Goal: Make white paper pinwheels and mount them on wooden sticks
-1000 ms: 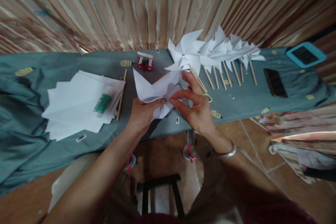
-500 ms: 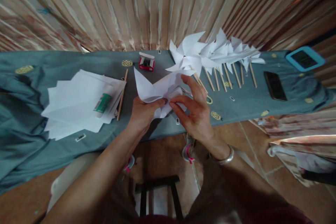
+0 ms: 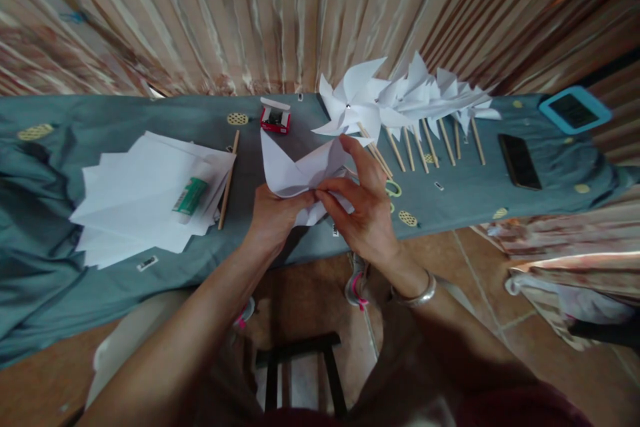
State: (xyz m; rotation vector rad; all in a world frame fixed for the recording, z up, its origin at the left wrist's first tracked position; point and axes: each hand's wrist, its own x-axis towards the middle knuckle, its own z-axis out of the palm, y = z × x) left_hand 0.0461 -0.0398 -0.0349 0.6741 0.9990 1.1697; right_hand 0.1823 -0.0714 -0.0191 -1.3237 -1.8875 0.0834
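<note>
A white paper pinwheel (image 3: 290,170) with curled blades is between my hands above the near middle of the cloth. My left hand (image 3: 277,217) is closed on its lower left side, thumb pressed near the centre. With thumb and index finger, my right hand (image 3: 365,207) pinches the paper at the centre; anything small in that pinch is hidden. Beyond the pinwheel stands an open red and white box (image 3: 275,117) with dark contents. Right of it lie finished-looking white pinwheels (image 3: 350,100) on wooden sticks. Green-handled scissors (image 3: 393,188) show partly behind my right hand.
White paper sheets (image 3: 130,193) are stacked at left, with a green glue stick (image 3: 191,196) on top. A wooden stick (image 3: 229,180) lies along their right edge. Farther right are a dark phone (image 3: 520,161) and a blue-framed device (image 3: 575,110). Corrugated sheeting (image 3: 270,20) rises behind the table.
My right fingers have shifted slightly left and up at the pinwheel's centre, and its left blade has turned a little. The whole view has drifted slightly.
</note>
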